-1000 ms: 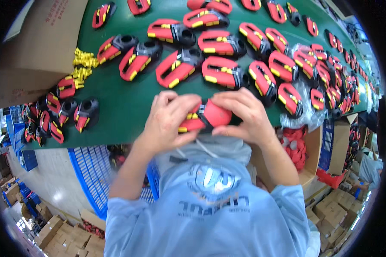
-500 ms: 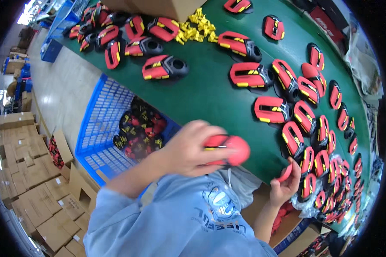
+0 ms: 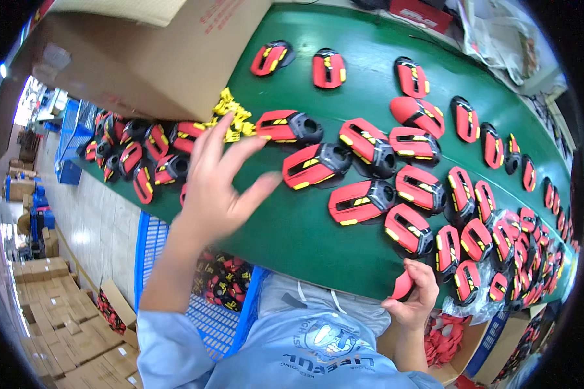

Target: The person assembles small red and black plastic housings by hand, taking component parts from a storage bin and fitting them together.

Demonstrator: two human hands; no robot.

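Observation:
My left hand (image 3: 217,185) is over the table's left half, its fingers spread and nothing visible in them. Its fingertips are nearest to a pile of small yellow plastic clips (image 3: 239,123) and a red-and-black plastic shell with yellow strips (image 3: 285,127). Part of the shell group (image 3: 131,154) at the far left is hidden behind this hand. At the table's near edge, my right hand (image 3: 418,301) pinches a curved red plastic piece (image 3: 403,284) between thumb and fingers. Beside it lie several more red-and-black shells (image 3: 408,229).
A large cardboard box (image 3: 156,61) stands at the back left of the green table (image 3: 292,253). Below the near edge is a blue plastic basket (image 3: 150,249) with red, black and yellow parts in it. An open carton of red pieces (image 3: 446,337) sits below right.
My left hand has let go of the round-ended red piece and moved farther over the table, opening its fingers. My right hand still holds its red piece. The view has shifted.

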